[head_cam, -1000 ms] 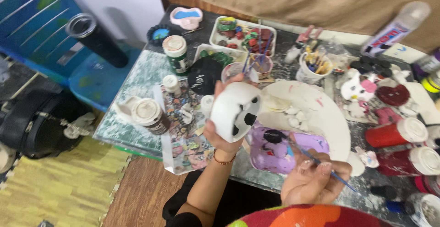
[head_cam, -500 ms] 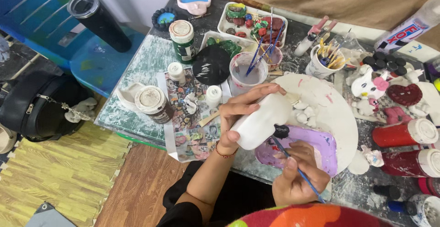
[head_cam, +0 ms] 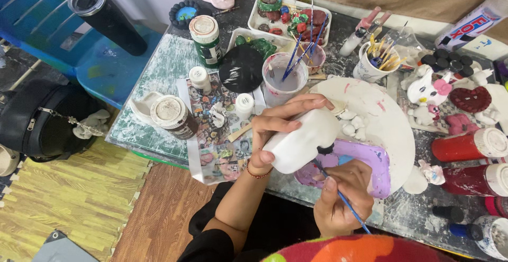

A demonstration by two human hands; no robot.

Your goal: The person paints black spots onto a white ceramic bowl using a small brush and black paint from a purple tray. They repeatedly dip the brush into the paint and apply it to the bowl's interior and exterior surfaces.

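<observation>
Your left hand (head_cam: pixel 275 135): arm reaching up from near edge, fingers clamped round white figurine (head_cam: pixel 304 143), held tilted above purple palette (head_cam: pixel 370 167). Your right hand (head_cam: pixel 338 198): fingers pinching thin brush (head_cam: pixel 344 201), tip at figurine's dark spot. Far: water cup (head_cam: pixel 284 85) holding brushes; white mug (head_cam: pixel 370 66) with brushes; tray (head_cam: pixel 288 13) with small painted pieces.

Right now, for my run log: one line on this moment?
left hand: holds white figure | right hand: brush at figure | purple tray beneath
</observation>
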